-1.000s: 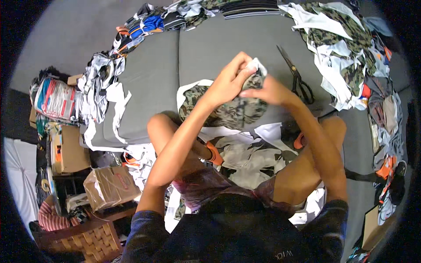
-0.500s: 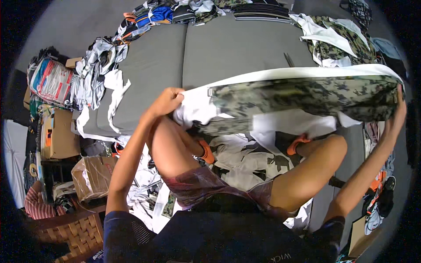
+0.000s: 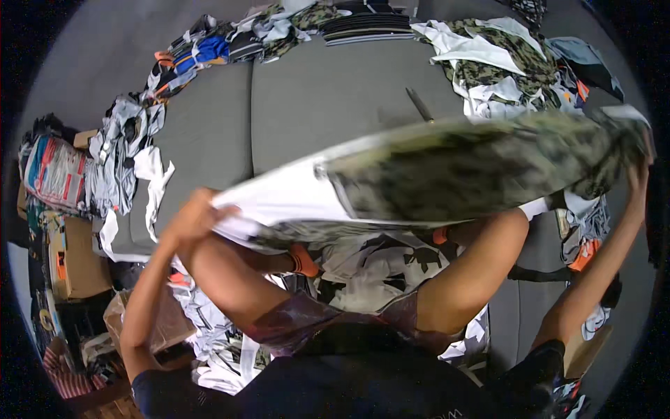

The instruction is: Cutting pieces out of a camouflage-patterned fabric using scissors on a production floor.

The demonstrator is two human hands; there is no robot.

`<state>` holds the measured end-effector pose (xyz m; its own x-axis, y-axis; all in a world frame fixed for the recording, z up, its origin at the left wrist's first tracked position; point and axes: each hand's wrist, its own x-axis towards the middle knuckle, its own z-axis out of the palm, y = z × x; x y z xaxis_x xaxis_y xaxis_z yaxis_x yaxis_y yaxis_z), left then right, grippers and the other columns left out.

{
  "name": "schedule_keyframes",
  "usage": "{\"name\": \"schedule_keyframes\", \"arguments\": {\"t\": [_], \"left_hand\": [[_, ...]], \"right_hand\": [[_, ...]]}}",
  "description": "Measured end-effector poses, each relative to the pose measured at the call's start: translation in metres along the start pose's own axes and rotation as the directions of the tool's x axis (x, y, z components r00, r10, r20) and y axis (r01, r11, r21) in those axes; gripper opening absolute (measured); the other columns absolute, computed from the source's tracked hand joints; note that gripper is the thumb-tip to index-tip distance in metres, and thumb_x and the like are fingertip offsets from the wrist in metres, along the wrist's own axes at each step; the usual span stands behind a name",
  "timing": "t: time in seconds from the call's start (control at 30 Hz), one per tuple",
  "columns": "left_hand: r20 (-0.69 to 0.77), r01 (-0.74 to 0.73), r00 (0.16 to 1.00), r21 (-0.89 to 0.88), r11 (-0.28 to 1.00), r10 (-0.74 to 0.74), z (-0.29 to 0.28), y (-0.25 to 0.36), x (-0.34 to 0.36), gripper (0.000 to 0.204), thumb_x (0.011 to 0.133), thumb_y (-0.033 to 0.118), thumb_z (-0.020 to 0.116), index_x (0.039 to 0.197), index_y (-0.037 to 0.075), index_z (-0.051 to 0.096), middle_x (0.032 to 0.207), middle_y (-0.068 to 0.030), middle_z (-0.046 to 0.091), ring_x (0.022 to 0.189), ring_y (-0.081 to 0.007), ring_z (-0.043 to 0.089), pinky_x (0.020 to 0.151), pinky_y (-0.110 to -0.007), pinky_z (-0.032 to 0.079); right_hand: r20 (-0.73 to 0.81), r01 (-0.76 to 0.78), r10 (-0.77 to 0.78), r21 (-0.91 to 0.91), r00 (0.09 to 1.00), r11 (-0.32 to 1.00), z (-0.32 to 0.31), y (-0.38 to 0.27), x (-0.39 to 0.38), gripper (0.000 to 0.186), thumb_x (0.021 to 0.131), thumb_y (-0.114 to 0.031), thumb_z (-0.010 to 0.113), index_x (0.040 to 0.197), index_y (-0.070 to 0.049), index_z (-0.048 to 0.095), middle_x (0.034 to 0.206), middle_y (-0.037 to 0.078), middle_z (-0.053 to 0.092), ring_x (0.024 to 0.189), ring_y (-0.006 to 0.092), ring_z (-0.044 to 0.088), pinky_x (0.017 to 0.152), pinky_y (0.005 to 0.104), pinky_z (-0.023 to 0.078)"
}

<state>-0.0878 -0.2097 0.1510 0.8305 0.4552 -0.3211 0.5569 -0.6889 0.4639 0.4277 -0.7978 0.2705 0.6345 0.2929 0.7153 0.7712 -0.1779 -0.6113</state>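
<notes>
A long piece of camouflage fabric (image 3: 447,174) with white margins is stretched between my hands above my knees, smeared by motion. My left hand (image 3: 199,222) is closed on its white left end. At the far right end, my right hand (image 3: 641,157) grips the fabric, its fingers partly hidden and blurred. Below the cloth, between my legs, lies a heap of white and patterned cloth pieces (image 3: 380,276). A slim dark pointed tool (image 3: 419,105), maybe scissors or snips, rests on the grey padded surface (image 3: 328,91) beyond the fabric.
A camouflage and white cloth pile (image 3: 488,56) sits at the back right, beside a neat stack of dark folded fabric (image 3: 366,29). Grey-white scraps (image 3: 125,150) and a blue cloth bundle (image 3: 209,52) line the left and back. Cardboard boxes (image 3: 80,258) stand at the left.
Both hands still hold the fabric. My left hand has moved left and down, pulling the cloth more tilted and taut. The view has shifted, so the surroundings appear further left.
</notes>
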Motion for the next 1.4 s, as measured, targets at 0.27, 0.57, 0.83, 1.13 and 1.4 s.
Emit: {"name": "schedule_keyframes", "arguments": {"t": [0.27, 0.57, 0.83, 1.13, 1.4], "left_hand": [[-0.434, -0.003, 0.901, -0.039, 0.999, -0.014, -0.163, -0.137, 0.089, 0.027, 0.080, 0.022, 0.072, 0.084, -0.004, 0.068, 0.058, -0.0002, 0.053, 0.044, -0.0065, 0.041, 0.039, -0.024, 0.034], [-0.581, 0.207, 0.813, 0.363, 0.909, 0.047, -0.141, -0.203, 0.184, 0.029, 0.077, 0.024, 0.072, 0.094, 0.001, 0.067, 0.071, -0.0148, 0.063, 0.061, -0.0262, 0.058, 0.056, -0.038, 0.047], [-0.519, 0.112, 0.828, 0.523, 0.845, 0.212, -0.064, -0.182, 0.195, 0.056, 0.077, 0.018, 0.067, 0.129, 0.009, 0.047, 0.115, -0.0209, 0.052, 0.096, -0.0410, 0.056, 0.081, -0.047, 0.049], [-0.075, -0.374, 0.900, 0.371, 0.850, 0.429, 0.050, 0.003, 0.184, 0.060, 0.089, 0.036, 0.059, 0.137, 0.005, 0.040, 0.125, -0.0166, 0.048, 0.106, -0.0343, 0.051, 0.092, -0.041, 0.041], [-0.015, -0.314, 0.946, 0.195, 0.929, 0.323, 0.043, -0.089, 0.205, 0.057, 0.095, 0.027, 0.052, 0.141, -0.002, 0.036, 0.143, -0.0218, 0.038, 0.133, -0.0364, 0.033, 0.109, -0.038, 0.028]], "right_hand": [[-0.024, 0.006, -0.041, -0.796, 0.999, 0.605, 0.188, 0.132, 0.048, 0.037, 0.085, -0.025, 0.066, 0.108, 0.003, 0.059, 0.085, 0.011, 0.062, 0.079, 0.0299, 0.063, 0.067, 0.0354, 0.050], [0.135, -0.062, 0.145, -0.485, 0.980, 0.872, 0.306, 0.193, -0.026, 0.084, 0.080, -0.030, 0.067, 0.147, -0.005, 0.022, 0.139, 0.024, 0.043, 0.123, 0.0370, 0.047, 0.101, 0.0402, 0.037], [0.378, 0.020, 0.064, -0.214, 0.924, 0.977, 0.272, 0.109, -0.142, 0.043, 0.078, -0.009, 0.061, 0.120, -0.001, 0.054, 0.116, 0.016, 0.059, 0.104, 0.0298, 0.056, 0.092, 0.0348, 0.043], [0.447, -0.149, 0.217, -0.183, 0.868, 0.972, 0.250, 0.063, -0.200, 0.013, 0.078, -0.010, 0.062, 0.087, -0.001, 0.063, 0.076, 0.009, 0.064, 0.062, 0.0211, 0.054, 0.061, 0.0317, 0.045], [0.075, -0.445, 0.509, -0.391, 0.857, 0.806, 0.097, 0.120, -0.208, 0.018, 0.073, -0.017, 0.061, 0.078, -0.001, 0.067, 0.069, 0.013, 0.065, 0.057, 0.0281, 0.055, 0.057, 0.0384, 0.045]]}}
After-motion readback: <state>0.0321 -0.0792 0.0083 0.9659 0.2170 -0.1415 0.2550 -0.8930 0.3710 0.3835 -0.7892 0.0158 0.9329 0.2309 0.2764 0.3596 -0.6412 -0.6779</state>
